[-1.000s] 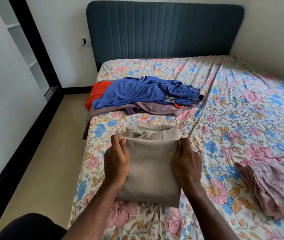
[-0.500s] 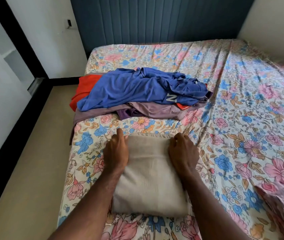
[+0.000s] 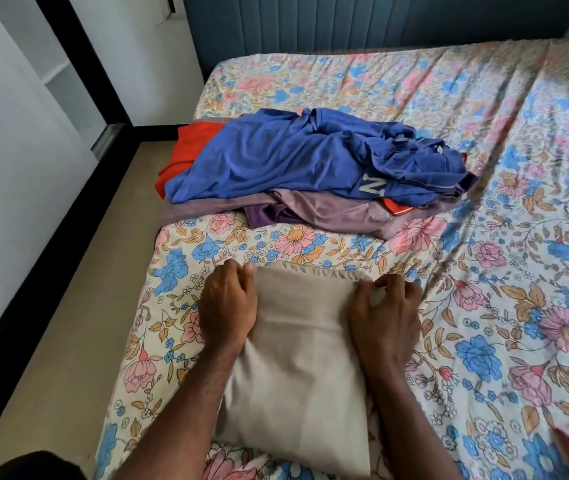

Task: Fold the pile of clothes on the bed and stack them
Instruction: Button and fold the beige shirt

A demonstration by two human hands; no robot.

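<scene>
Folded beige cloth bundle (image 3: pixel 296 372) flat on the bed with the floral sheet (image 3: pixel 483 306), near its front-left corner. Left hand (image 3: pixel 228 306) at the bundle's far-left corner, fingers (image 3: pixel 238 271) curled over the edge. Right hand (image 3: pixel 383 317) at the far-right corner, fingers (image 3: pixel 393 284) bent, pinching the cloth. Farther up along the left edge, apart from the bundle: unfolded pile with crumpled blue shirt (image 3: pixel 303 157) on top, mauve garment (image 3: pixel 324 211) and red garment (image 3: pixel 193 150) beneath.

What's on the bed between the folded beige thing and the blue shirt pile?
Only bare flowered bedsheet separates the folded beige cloth from the crumpled blue shirt, in the head view.
</scene>
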